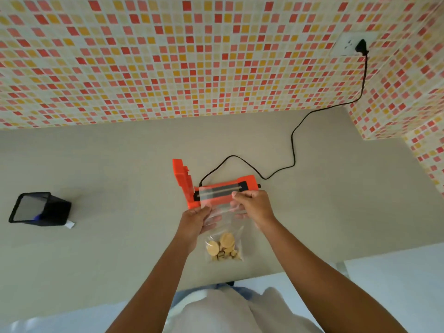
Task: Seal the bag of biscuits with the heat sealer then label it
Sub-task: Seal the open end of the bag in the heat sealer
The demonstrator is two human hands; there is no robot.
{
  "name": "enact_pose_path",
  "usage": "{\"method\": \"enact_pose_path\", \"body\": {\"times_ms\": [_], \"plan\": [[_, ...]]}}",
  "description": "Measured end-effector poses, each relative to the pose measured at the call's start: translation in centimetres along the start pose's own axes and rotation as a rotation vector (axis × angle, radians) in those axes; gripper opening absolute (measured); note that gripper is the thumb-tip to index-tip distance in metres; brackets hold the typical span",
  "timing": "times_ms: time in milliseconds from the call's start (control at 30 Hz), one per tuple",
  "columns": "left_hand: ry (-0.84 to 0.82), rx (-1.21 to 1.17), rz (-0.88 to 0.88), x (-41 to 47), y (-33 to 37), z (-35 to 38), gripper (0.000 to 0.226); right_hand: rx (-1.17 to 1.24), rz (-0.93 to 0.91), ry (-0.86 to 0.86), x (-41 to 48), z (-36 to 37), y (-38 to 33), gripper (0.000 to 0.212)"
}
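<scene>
Counter (120,164): bears everything.
Sealer (240,182): lid up; we judge it not yet pressed.
Bag (224,239): mouth across the sealer's strip, unsealed, unlabelled.
Our left hand (194,221) and right hand (254,205): fingers pinching the bag's top.
Biscuits (222,247): at the bag's bottom.

Clear biscuit bag (224,246) mouth across open orange sealer (249,179)

Mosaic-tiled wall (168,56), grey counter (96,164)
</scene>
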State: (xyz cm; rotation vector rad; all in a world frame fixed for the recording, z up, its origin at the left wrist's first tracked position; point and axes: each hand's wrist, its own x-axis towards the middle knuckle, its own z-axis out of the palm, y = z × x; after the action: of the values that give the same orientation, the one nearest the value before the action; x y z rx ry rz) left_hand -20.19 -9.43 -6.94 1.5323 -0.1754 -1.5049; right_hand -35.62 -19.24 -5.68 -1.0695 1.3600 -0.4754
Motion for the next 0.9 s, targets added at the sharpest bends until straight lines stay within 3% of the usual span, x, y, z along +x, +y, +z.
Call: {"method": "enact_pose_path", "body": {"times_ms": [400,900], "plan": [[0.102,-0.045,0.029,0.7,-1.0,0.8,0.024,-0.063,0.058,-0.014,1.6,0.4,0.1,0.016],[0.054,-0.086,0.043,0.6,-1.4,1.0,0.028,-0.088,0.049,0.070,1.8,0.4,0.8,0.016]]}}
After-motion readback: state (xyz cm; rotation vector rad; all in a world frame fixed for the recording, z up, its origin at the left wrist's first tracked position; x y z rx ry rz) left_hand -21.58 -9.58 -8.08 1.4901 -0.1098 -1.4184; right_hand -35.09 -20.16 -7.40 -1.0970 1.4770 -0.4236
